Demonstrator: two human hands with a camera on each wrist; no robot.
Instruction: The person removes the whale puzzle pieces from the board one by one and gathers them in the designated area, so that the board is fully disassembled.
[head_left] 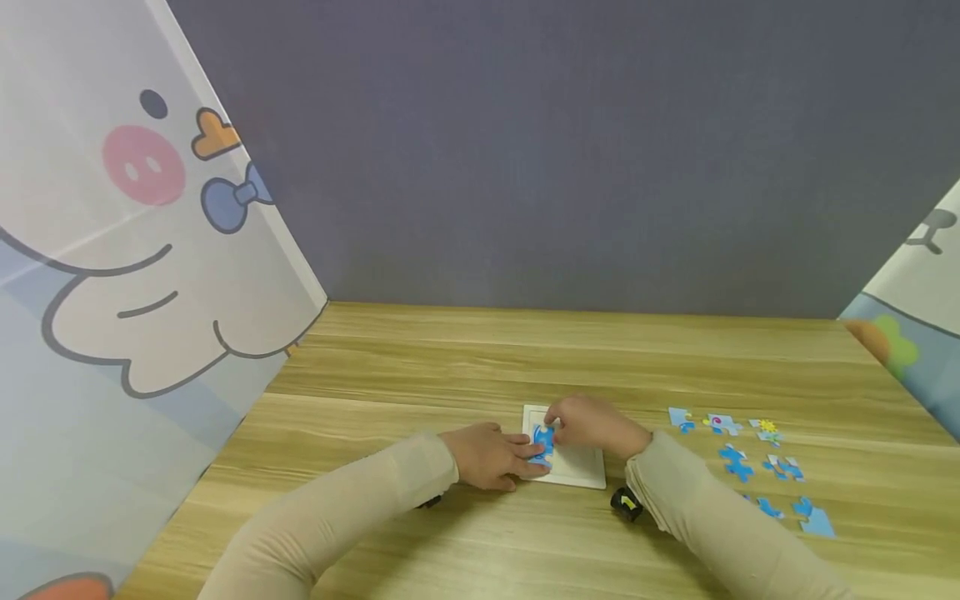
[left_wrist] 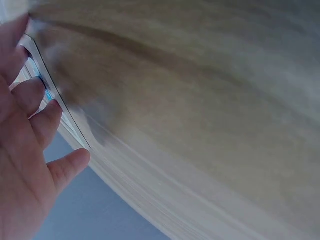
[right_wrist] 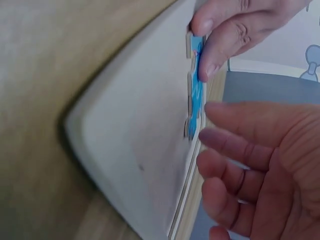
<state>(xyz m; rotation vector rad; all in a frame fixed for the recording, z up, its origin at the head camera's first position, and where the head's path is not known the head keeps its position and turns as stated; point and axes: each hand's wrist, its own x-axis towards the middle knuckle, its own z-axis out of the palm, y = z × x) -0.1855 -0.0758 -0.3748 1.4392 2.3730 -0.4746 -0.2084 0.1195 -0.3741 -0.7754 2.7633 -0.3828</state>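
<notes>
A white puzzle tray (head_left: 577,468) lies on the table under both hands. Joined blue puzzle pieces (head_left: 544,437) sit along its left side, and in the right wrist view these pieces (right_wrist: 196,95) show wooden edges. My left hand (head_left: 491,456) rests from the left with extended fingers on them. My right hand (head_left: 588,423) hovers over the tray's far part, at the pieces' upper end. In the right wrist view, this hand's (right_wrist: 265,155) thumb and loosely bent fingers stand apart with nothing visible between them. The left wrist view shows my left hand's (left_wrist: 25,120) fingers over the tray edge.
Several loose puzzle pieces lie in rows at the right, among them a blue one (head_left: 737,463), a sun piece (head_left: 767,428) and a corner piece (head_left: 817,522). A black object with a yellow mark (head_left: 626,504) sits by the right wrist. A grey wall panel (head_left: 570,167) stands behind.
</notes>
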